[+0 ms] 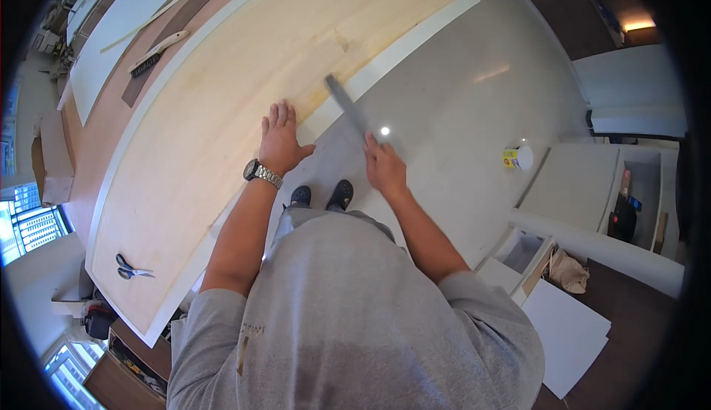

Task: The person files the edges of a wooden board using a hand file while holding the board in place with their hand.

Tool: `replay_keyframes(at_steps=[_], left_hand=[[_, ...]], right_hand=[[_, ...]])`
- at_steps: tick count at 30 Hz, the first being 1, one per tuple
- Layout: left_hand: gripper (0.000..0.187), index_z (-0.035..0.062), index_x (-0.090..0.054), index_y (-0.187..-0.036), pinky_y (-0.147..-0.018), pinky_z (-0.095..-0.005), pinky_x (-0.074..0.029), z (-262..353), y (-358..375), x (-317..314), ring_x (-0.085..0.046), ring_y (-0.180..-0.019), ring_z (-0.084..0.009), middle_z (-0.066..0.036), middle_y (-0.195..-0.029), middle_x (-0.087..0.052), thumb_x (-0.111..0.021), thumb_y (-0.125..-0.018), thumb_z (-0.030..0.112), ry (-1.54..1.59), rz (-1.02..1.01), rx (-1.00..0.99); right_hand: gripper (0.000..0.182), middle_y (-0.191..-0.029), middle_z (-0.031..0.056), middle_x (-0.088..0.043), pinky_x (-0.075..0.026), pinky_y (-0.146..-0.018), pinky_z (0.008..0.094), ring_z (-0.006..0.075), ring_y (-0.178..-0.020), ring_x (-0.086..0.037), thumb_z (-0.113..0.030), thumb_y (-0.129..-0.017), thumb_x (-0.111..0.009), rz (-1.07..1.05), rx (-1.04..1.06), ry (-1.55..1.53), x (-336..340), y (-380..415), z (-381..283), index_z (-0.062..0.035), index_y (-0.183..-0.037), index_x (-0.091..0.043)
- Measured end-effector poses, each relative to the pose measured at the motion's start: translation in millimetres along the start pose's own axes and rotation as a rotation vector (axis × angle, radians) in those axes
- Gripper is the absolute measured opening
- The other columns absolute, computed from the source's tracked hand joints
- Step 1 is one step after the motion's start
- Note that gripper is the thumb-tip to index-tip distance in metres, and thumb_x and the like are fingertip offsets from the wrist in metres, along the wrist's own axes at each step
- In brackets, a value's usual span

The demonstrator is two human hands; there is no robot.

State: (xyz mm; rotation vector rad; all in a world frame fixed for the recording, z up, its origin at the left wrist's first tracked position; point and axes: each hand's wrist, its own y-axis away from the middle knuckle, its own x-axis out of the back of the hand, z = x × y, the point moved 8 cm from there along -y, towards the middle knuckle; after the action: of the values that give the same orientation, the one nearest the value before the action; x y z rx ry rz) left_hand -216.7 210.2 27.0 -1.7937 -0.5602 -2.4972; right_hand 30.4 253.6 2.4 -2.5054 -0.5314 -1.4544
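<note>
My left hand (281,142) lies flat on a large pale wooden board (222,106), fingers spread, near the white border (404,53) along its edge. A metal watch sits on that wrist. In my right hand (386,165), the fingers are wrapped round one end of a long, flat grey file (345,103). The file slants up and left, slightly blurred, and its far end overlaps the board's white border in this view.
Scissors (132,267) lie at the board's near left corner. A wooden-handled brush (158,53) rests beyond the far edge, beside long strips. A white tub (518,158) stands on the grey floor (452,121). Drawers (524,251) and white panels (566,332) are at the right.
</note>
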Motion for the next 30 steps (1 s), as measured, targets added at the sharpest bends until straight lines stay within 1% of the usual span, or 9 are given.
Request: replay_keyframes(at_steps=[3, 6, 10, 13, 15, 18, 21, 24, 30], left_hand=[[0.108, -0.0039, -0.027, -0.156, -0.125, -0.0513, -0.018, 2, 0, -1, -0.016, -0.155, -0.0378, -0.023, -0.166, -0.02, -0.082, -0.076, 0.044, 0.004, 0.011, 0.003], [0.109, -0.0039, -0.027, -0.156, -0.124, -0.0518, -0.018, 1, 2, 2, -0.015, -0.155, -0.0387, -0.024, -0.166, -0.019, -0.083, -0.076, 0.043, 0.009, 0.005, 0.0], [0.111, -0.0048, -0.026, -0.156, -0.124, -0.0524, -0.018, 3, -2, 4, -0.015, -0.154, -0.0401, -0.025, -0.166, -0.019, -0.084, -0.074, 0.041, 0.04, 0.009, -0.001], [0.11, -0.0049, -0.027, -0.156, -0.124, -0.0526, -0.018, 0, 3, -2, -0.015, -0.154, -0.0402, -0.025, -0.165, -0.019, -0.084, -0.074, 0.039, 0.044, 0.009, 0.003], [0.109, -0.0051, -0.027, -0.156, -0.124, -0.0528, -0.018, 2, 1, -2, -0.015, -0.154, -0.0402, -0.025, -0.165, -0.02, -0.084, -0.074, 0.038, 0.05, 0.015, 0.0], [0.108, -0.0054, -0.027, -0.155, -0.124, -0.0529, -0.019, 3, 1, 1, -0.016, -0.154, -0.0402, -0.025, -0.165, -0.02, -0.084, -0.074, 0.038, 0.046, 0.0, -0.002], [0.108, -0.0059, -0.028, -0.155, -0.124, -0.0531, -0.019, 4, 1, 5, -0.016, -0.154, -0.0402, -0.025, -0.165, -0.021, -0.084, -0.075, 0.038, 0.046, -0.003, -0.007], [0.107, -0.0063, -0.028, -0.155, -0.124, -0.0532, -0.019, 1, 3, -1, -0.016, -0.154, -0.0403, -0.025, -0.165, -0.022, -0.084, -0.075, 0.038, 0.067, 0.019, -0.011], [0.106, -0.0066, -0.028, -0.155, -0.123, -0.0538, -0.02, 3, 5, 1, -0.017, -0.154, -0.0407, -0.026, -0.164, -0.022, -0.082, -0.076, 0.038, 0.04, 0.013, -0.017]], right_hand=[[0.04, -0.088, 0.0159, -0.063, -0.054, -0.07, 0.0495, 0.0384, -0.078, -0.065, -0.033, -0.1, -0.057, 0.071, 0.02, 0.044, 15, -76, -8, -0.0294, -0.14, -0.059], [0.042, -0.089, 0.0162, -0.063, -0.054, -0.071, 0.0498, 0.038, -0.079, -0.065, -0.032, -0.101, -0.056, 0.102, 0.002, 0.02, 16, -93, 0, -0.0301, -0.142, -0.056], [0.04, -0.088, 0.0161, -0.062, -0.054, -0.07, 0.0481, 0.0366, -0.079, -0.066, -0.031, -0.1, -0.058, 0.033, 0.031, -0.06, 10, 8, 13, -0.0301, -0.141, -0.059], [0.04, -0.088, 0.015, -0.061, -0.054, -0.07, 0.0476, 0.036, -0.081, -0.066, -0.031, -0.1, -0.059, 0.012, -0.006, -0.015, 3, 7, 13, -0.0298, -0.14, -0.06], [0.039, -0.088, 0.0136, -0.061, -0.054, -0.069, 0.0477, 0.0356, -0.079, -0.065, -0.031, -0.1, -0.059, 0.049, 0.045, 0.006, 5, -46, 4, -0.0294, -0.139, -0.06], [0.039, -0.087, 0.0133, -0.06, -0.054, -0.069, 0.0471, 0.0361, -0.078, -0.065, -0.03, -0.1, -0.059, 0.074, -0.016, -0.003, 16, -92, -4, -0.0289, -0.139, -0.061], [0.039, -0.087, 0.0136, -0.06, -0.054, -0.069, 0.0478, 0.0369, -0.078, -0.065, -0.031, -0.1, -0.058, 0.064, -0.01, 0.035, 10, -46, 10, -0.0289, -0.14, -0.06], [0.04, -0.087, 0.014, -0.061, -0.054, -0.069, 0.0492, 0.0381, -0.08, -0.065, -0.034, -0.102, -0.056, -0.029, -0.088, -0.135, 8, 25, 14, -0.0288, -0.141, -0.058], [0.043, -0.086, 0.0145, -0.06, -0.054, -0.068, 0.0476, 0.0388, -0.077, -0.064, -0.03, -0.1, -0.06, 0.051, 0.004, 0.057, 12, -77, -7, -0.0347, -0.142, -0.056]])
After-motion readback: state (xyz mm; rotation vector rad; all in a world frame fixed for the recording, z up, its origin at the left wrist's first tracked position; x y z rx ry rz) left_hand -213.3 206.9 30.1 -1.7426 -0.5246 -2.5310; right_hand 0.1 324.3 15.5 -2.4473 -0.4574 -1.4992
